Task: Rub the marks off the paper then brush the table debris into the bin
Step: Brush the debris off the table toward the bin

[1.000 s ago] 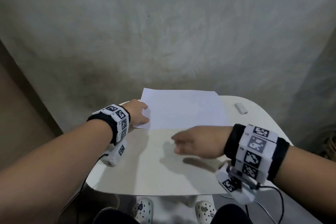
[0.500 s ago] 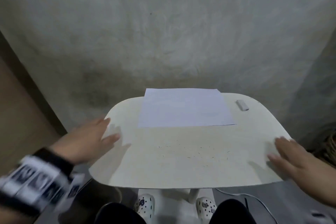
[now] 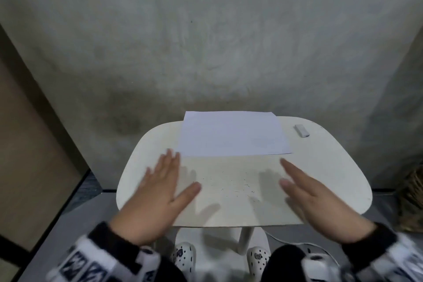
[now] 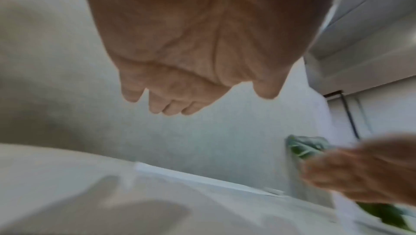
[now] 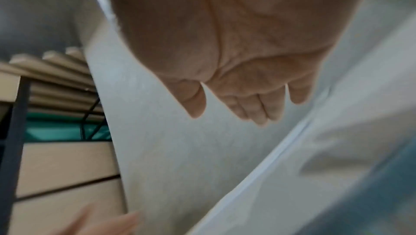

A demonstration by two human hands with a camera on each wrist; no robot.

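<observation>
A white sheet of paper (image 3: 233, 134) lies at the far side of the small white table (image 3: 332, 167). Fine dark eraser debris (image 3: 238, 186) is scattered on the bare tabletop in front of it. A white eraser (image 3: 301, 130) rests at the far right corner. My left hand (image 3: 160, 194) hovers flat with straight fingers over the table's left part, holding nothing; its palm (image 4: 191, 43) fills the left wrist view. My right hand (image 3: 313, 199) hovers flat over the right part, fingers straight and empty, its palm (image 5: 236, 43) seen from below in the right wrist view.
A grey wall stands right behind the table. A woven basket (image 3: 412, 199) sits on the floor at the right. My feet in white clogs (image 3: 183, 256) are under the table by its leg (image 3: 245, 238). A brown panel (image 3: 27, 144) stands at the left.
Both hands have come inward from the table's left and right edges and now hover over the tabletop on either side of the debris. The paper and eraser have stayed put.
</observation>
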